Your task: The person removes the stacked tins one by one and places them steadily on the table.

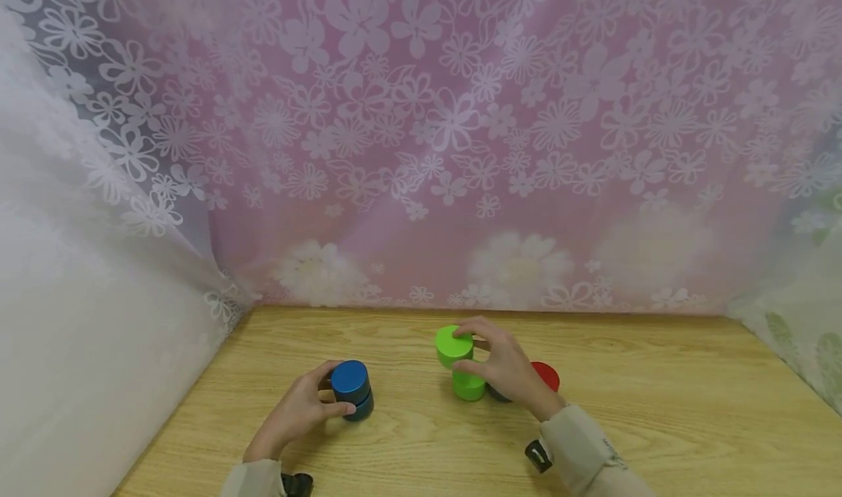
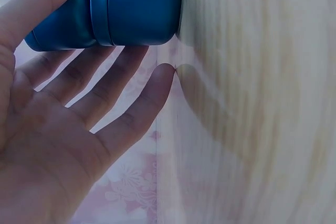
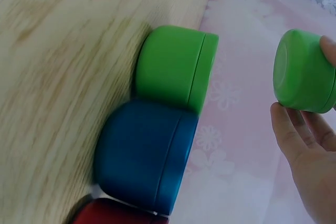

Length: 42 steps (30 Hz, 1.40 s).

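On the left, a blue round tin (image 1: pixel 350 381) sits on a second blue tin (image 1: pixel 361 408), slightly offset. My left hand (image 1: pixel 299 411) holds the upper one, thumb in front and fingers behind; the left wrist view shows the lower tin (image 2: pixel 142 9) on the table. A green tin (image 1: pixel 454 346) is in the air, gripped between the thumb and fingers of my right hand (image 1: pixel 503 369). Below it stands another green tin (image 1: pixel 468 386). In the right wrist view the held green tin (image 3: pixel 302 72) is apart from the standing green tin (image 3: pixel 170 64).
Beside the standing green tin are a blue tin (image 3: pixel 144 153) and a red tin (image 1: pixel 546 376), side by side and partly behind my right hand in the head view. Flowered cloth (image 1: pixel 421 153) hangs behind the wooden table (image 1: pixel 421 453) and along its sides.
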Tool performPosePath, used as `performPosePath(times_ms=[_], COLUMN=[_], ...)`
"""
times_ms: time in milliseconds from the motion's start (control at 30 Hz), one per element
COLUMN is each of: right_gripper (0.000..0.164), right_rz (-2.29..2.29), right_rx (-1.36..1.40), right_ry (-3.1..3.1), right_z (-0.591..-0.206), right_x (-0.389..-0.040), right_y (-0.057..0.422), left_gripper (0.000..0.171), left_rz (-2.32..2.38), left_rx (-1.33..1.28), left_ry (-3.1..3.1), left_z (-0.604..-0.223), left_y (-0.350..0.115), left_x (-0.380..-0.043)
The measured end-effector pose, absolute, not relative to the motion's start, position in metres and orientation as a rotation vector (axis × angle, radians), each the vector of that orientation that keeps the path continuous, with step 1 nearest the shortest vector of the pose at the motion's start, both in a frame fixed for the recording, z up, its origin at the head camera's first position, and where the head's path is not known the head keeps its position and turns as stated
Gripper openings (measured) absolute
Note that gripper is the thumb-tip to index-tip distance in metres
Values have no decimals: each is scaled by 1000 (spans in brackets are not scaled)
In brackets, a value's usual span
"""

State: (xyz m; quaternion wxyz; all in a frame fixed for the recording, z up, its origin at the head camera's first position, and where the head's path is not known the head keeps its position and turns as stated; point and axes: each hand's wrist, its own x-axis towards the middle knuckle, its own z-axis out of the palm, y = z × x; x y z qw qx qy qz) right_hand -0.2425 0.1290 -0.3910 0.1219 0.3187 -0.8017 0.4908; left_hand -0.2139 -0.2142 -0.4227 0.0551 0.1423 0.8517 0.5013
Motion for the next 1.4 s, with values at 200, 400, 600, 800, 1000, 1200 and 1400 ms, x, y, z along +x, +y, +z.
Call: performPosePath(times_ms=[200,400,600,800,1000,1200,1400], right_gripper=[38,38,40,40,40,40,42], right_rz=[1412,1389,1356,1333,1331,1315,1276], right_rx=[906,892,843,844,837,810,763], right_ry=[-2350,-2358,-2395,-2392,-2383,-2376,-2406], right_z=[-391,-391,-391,-391,-391,-388,-386], right_x=[-241,-239,-239,-240,-239,-236,-235], right_y=[137,145,153,162,172,182,191], left_gripper=[70,70,70,70,71,72,71], left_rz=[1523,1517,1523,1513,1524,1533,1525], left_rx=[452,455,467,456,427,420,462], left_ry=[2580,2589,2579,2598,2594,2582,2592], left_z=[-423,-423,-423,-424,-424,-424,-422], left_y=[-214,-214,-214,-215,-214,-214,-215], left_x=[-214,-214,-214,-215,-215,-214,-213])
